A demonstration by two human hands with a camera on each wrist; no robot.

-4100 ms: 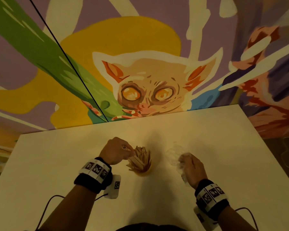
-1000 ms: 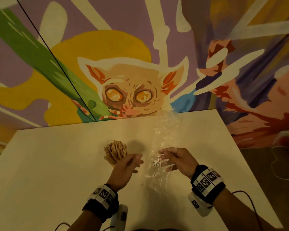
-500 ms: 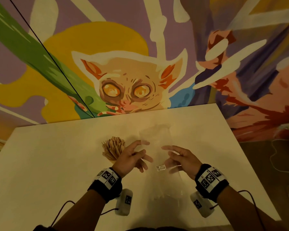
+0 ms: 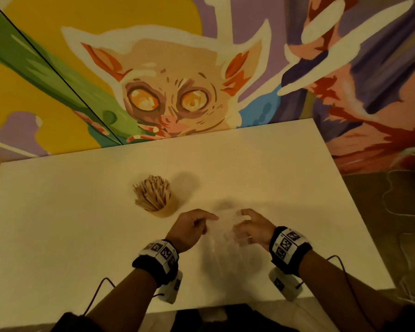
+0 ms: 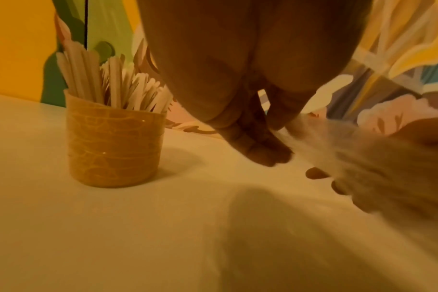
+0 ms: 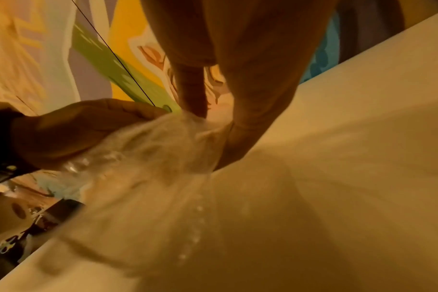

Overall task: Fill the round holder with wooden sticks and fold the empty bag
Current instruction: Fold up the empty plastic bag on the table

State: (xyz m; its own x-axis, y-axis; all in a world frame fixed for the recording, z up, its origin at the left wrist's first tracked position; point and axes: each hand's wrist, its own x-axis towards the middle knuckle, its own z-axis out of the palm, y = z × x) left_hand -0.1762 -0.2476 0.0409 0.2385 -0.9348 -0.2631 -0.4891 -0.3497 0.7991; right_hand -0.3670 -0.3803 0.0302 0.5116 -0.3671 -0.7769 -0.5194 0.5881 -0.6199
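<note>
A round tan holder (image 4: 164, 207) (image 5: 114, 146) packed with wooden sticks (image 4: 152, 192) (image 5: 108, 83) stands upright on the white table (image 4: 58, 224). To its right lies the empty clear plastic bag (image 4: 225, 248) (image 6: 148, 158), its far end lifted off the table. My left hand (image 4: 192, 226) (image 5: 270, 146) pinches the bag's left far corner. My right hand (image 4: 252, 226) (image 6: 213, 126) pinches the right far corner, with fingers curled round the film. The bag's near end rests flat on the table between my wrists.
The painted mural wall (image 4: 173, 92) rises right behind the table's far edge. The table's right edge (image 4: 359, 212) drops to a dark floor with loose cables (image 4: 403, 212). The near edge runs just below my forearms.
Both hands, spread open over the flat bag half a second ago, have closed on its far end and lifted it. The holder with sticks has not moved.
</note>
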